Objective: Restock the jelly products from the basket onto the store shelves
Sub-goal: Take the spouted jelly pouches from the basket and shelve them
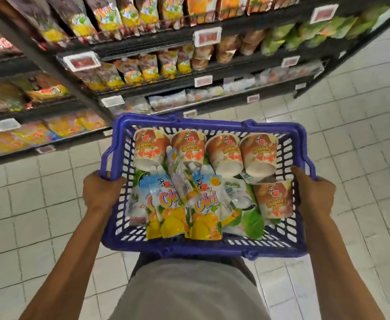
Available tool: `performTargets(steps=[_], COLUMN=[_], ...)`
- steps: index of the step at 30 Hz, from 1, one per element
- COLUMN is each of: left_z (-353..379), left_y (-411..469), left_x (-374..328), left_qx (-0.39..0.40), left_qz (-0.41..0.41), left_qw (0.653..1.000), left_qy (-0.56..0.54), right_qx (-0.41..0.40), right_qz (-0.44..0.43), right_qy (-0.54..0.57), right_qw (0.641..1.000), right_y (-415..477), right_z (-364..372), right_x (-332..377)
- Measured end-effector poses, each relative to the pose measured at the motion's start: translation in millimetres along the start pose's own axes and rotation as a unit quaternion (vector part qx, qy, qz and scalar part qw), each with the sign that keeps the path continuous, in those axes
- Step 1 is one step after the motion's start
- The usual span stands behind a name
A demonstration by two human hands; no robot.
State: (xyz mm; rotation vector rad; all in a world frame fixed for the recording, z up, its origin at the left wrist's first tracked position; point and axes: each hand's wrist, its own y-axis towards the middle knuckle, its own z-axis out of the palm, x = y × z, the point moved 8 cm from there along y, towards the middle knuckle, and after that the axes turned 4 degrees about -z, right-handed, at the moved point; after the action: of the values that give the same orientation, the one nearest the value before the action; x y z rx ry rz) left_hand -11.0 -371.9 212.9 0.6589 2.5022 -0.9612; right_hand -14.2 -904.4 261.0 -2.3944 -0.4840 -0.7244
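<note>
Fingers of left hand [100,192] curled round the left rim of a blue plastic lattice-sided basket [203,249]. Fingers of right hand [314,195] curled over the right rim in the same way. Fingertips hidden behind the rim on both sides. Both forearms bare, reaching forward. Basket carried roughly level in front of the body, above the pale square-tiled floor [39,192], its near edge overlapping a grey shirt [189,289] in this view.

Basket contents, all loose:
- Four orange-and-white printed jelly cups [188,148] lying on their sides in a row along the far wall, side by side, white bases pointing toward the wearer.
- A fifth cup of the same print [273,199] against the right wall, just beside the right hand, its wide end toward the far cups.
- Two spouted soft pouches marked "Cici" with yellow fruit print [206,213], overlapping each other in the near middle, caps toward the cups.
- Green-and-white soft pouches [249,219] partly under them on the right.
- A blue-and-white pouch [138,204] against the left wall; print too hidden to read.

Dark metal store shelving [157,40] runs across the top and left of the view, well apart from the basket. Its tiers are packed with bright snack packets [150,70], blurred. White-framed red price tags [207,36] clipped along the shelf edges; text unreadable.
</note>
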Motion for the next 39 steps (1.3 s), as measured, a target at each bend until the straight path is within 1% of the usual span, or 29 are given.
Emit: performTargets(steps=[7,9,13,17,20,22,25,29,34,39], left_z=[22.9,36.3,76.7,137.4,185.4,215.5,255.4,303.3,351.7,371.5], left_y=[45.7,62.0,102.5,155.8,195.4,221.0,259.4,304.1,341.8,354.3], left_x=[34.9,43.6,61.2,90.5,113.1,127.2,147.1,175.5,205.2,221.1], left_qx=[-0.017,-0.013,-0.016,-0.018,-0.012,-0.01,-0.011,-0.004,0.002,-0.008], left_qz=[-0.068,-0.088,-0.14,-0.184,-0.201,-0.213,-0.22,-0.253,-0.264,-0.267], left_qw=[0.997,0.995,0.988,0.98,0.977,0.973,0.971,0.959,0.954,0.958], left_qy=[-0.027,-0.044,-0.058,-0.066,-0.066,-0.089,-0.095,-0.131,-0.139,-0.099], right_qx=[0.068,0.084,0.112,0.131,0.139,0.146,0.157,0.168,0.178,0.172], right_qz=[-0.001,0.0,0.031,0.054,0.056,0.056,0.049,0.048,0.058,0.067], right_qy=[-0.026,-0.038,-0.049,-0.05,-0.051,-0.052,-0.048,-0.063,-0.076,-0.087], right_qw=[0.997,0.996,0.992,0.989,0.987,0.986,0.985,0.983,0.979,0.979], right_y=[47.8,63.2,104.3,154.7,190.9,211.8,243.1,278.2,312.7,329.1], right_z=[89.1,117.1,180.2,255.3,312.5,349.8,401.3,459.5,510.9,527.6], right_x=[25.5,26.7,19.3,-5.0,-25.3,-37.4,-54.2,-80.2,-116.9,-138.5])
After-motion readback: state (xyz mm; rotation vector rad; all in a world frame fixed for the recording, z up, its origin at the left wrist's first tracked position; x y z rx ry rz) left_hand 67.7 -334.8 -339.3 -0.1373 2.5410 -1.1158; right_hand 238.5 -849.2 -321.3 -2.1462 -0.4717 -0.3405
